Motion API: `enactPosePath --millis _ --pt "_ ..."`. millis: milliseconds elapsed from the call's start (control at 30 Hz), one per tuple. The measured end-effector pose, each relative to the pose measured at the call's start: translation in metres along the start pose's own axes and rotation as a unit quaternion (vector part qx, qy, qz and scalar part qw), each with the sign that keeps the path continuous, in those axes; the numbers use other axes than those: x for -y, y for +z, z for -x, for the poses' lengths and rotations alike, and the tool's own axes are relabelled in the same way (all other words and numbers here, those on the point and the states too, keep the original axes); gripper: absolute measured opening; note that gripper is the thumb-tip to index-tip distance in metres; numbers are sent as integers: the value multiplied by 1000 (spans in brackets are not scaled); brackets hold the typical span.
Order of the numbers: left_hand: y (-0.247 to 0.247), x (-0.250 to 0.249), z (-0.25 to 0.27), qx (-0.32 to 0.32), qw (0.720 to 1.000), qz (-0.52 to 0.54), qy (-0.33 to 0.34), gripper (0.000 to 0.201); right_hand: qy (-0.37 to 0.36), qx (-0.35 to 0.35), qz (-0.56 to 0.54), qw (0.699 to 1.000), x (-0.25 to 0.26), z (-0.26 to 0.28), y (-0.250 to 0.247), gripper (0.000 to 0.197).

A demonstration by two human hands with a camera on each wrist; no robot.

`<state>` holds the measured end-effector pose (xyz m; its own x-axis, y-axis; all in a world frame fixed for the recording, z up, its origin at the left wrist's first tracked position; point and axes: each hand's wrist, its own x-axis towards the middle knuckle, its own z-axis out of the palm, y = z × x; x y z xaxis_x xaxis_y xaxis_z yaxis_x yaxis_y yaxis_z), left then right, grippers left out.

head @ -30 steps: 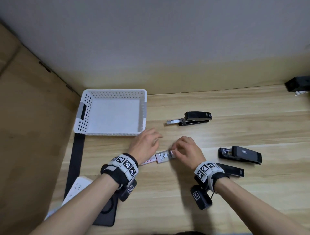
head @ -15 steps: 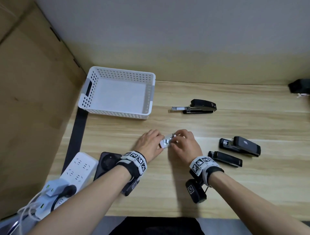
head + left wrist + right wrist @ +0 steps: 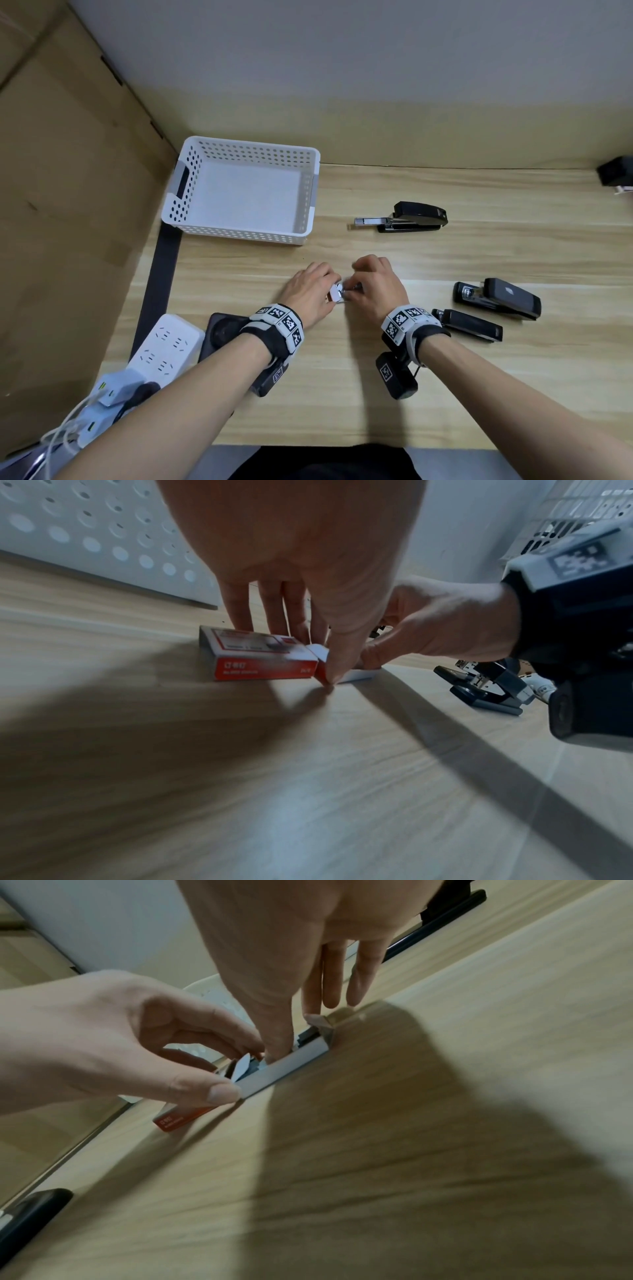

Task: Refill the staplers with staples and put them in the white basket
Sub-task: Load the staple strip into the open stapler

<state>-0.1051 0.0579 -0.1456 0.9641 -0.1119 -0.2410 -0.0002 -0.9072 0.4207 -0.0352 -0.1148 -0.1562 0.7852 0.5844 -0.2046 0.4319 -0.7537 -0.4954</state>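
A small red staple box lies on the wooden desk between my hands, its white inner tray slid out toward the right. My left hand grips the red sleeve with thumb and fingers. My right hand pinches the tray, its thumb dipped inside. The staples themselves are hidden. The white basket stands empty at the back left. One black stapler with its magazine slid out lies behind my hands. Two more black staplers lie to the right.
A white power strip with plugged cables and a black round-topped device sit at the front left. A cardboard panel walls the left side. Another black object sits at the far right by the wall.
My hands have drawn closer together over the staple box, which now shows less between them. The head view has tilted down and left, bringing the power strip into sight.
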Motion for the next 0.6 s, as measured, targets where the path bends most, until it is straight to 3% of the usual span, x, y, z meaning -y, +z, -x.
enactPosePath --millis 267,600 --pt "-3 -1 -2 14 1000 -2 7 38 -14 -18 -45 999 -7 6 -8 20" --pt "-11 1 -2 34 999 -9 22 42 0 -7 0 1000 -25 7 -18 11"
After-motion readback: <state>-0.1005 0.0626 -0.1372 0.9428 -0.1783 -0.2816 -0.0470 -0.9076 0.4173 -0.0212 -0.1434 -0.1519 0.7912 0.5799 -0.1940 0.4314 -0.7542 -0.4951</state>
